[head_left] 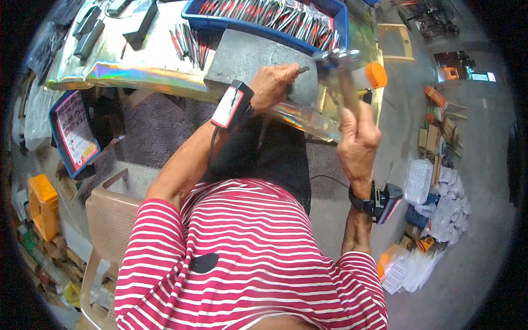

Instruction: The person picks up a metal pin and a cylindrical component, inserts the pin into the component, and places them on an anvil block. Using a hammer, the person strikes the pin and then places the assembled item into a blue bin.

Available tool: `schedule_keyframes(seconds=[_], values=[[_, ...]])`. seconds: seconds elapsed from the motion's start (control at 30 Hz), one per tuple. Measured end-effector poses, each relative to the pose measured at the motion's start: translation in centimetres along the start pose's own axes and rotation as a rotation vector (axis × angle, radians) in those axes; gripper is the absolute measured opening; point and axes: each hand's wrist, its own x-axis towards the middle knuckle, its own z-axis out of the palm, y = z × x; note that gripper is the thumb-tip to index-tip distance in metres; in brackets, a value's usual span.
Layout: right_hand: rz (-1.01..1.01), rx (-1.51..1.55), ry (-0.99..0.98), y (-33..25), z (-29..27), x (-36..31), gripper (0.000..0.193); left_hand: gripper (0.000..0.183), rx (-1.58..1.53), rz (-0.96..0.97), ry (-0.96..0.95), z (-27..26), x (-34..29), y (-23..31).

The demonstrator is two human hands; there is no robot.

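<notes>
On shiny table [113, 59]: grey block [242, 55]; nearby, chair [113, 217].

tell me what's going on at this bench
The person's right hand grips a hammer by its handle; its head is blurred, so whether it touches anything is unclear. The left hand pinches a small dark piece over a grey block. Beyond the block stands a blue tray of slim red and silver pieces; a loose bunch lies left of the block.
</notes>
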Motion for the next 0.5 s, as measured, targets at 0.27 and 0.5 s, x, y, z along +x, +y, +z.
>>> schedule_keyframes(seconds=[0.27,0.5], values=[[-0.162,0.074,0.374,-0.7,-2.0,0.2,0.014,0.016,-0.011,0.010,0.011,0.6,0.2,-0.3],[0.000,0.020,0.170,0.9,0.8,-0.6,0.015,0.014,0.061,0.044,0.025,-0.3,0.4,0.0]])
